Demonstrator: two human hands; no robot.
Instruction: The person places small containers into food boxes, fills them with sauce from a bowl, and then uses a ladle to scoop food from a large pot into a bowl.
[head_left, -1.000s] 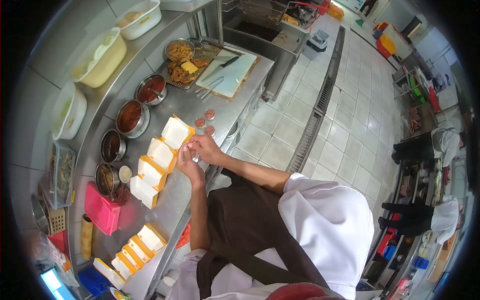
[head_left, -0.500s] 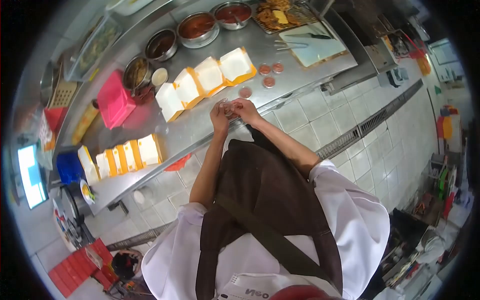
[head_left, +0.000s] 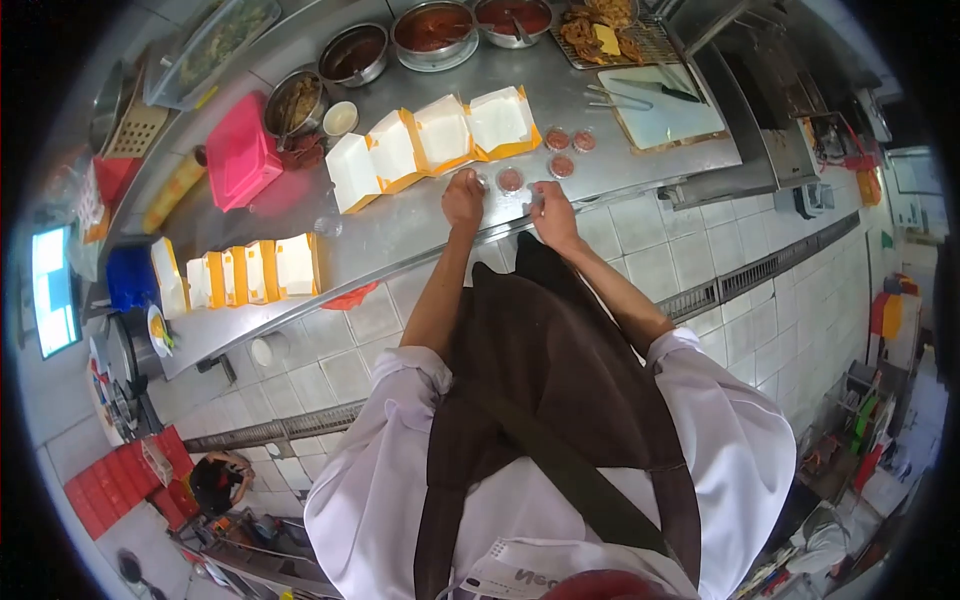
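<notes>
My left hand is at the counter's front edge, fingers closed, with a small clear rim showing at the fingertips; what they hold is mostly hidden. Just right of it a small clear cup of reddish sauce stands on the steel. On the cup's other side is my right hand, fingers loosely curled, thumb and forefinger apart, nothing visible in them. Several similar sauce cups stand beyond that hand. Behind my hands runs a row of open white-and-orange paper boxes.
Metal bowls of sauce line the back. At the right are a cutting board with knife and tongs, and a rack of fried food. A pink container and more boxes stand left. Another person is at lower left.
My hands were together around a small clear cup; they are now apart, one either side of the standing sauce cup. The view has shifted slightly.
</notes>
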